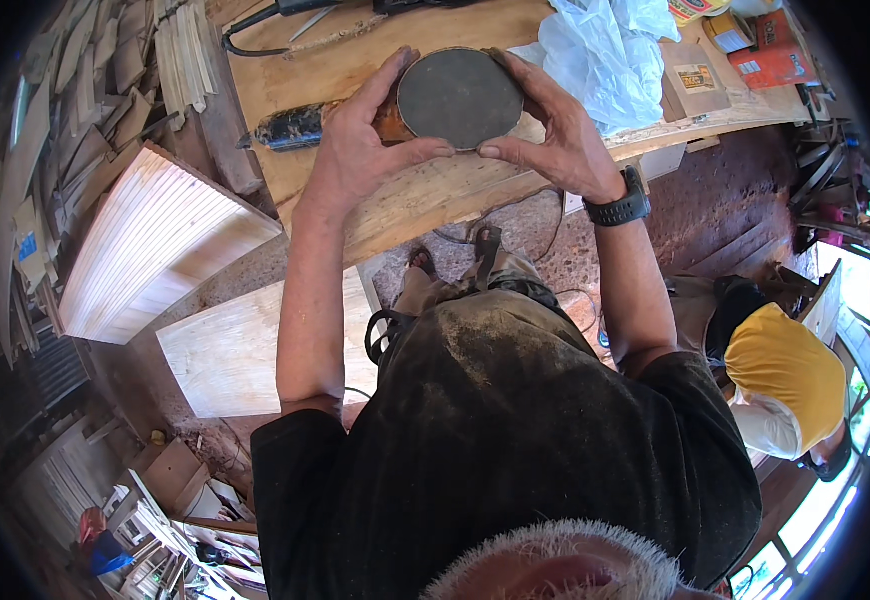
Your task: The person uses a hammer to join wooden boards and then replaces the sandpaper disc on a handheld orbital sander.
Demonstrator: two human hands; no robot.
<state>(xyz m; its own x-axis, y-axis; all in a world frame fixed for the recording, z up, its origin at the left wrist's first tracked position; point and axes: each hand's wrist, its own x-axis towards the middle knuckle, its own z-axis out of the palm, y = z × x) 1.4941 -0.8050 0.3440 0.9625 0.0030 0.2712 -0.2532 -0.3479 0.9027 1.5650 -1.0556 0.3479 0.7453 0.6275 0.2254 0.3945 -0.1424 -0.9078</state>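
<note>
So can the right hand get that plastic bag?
Probably yes: the plastic bag lies close beside the right hand with nothing visible between, though that hand is holding the round disc.

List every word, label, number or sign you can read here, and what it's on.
None reads clearly enough to quote.
Red box, upper right: pale print, too small.
Label on the tan panel: too blurred.
Yellow package, top edge: partly cut off, blurred.
Grey disc between both hands: no lettering visible.

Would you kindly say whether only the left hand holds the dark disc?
No, the left hand and right hand both hold the dark disc.
</note>
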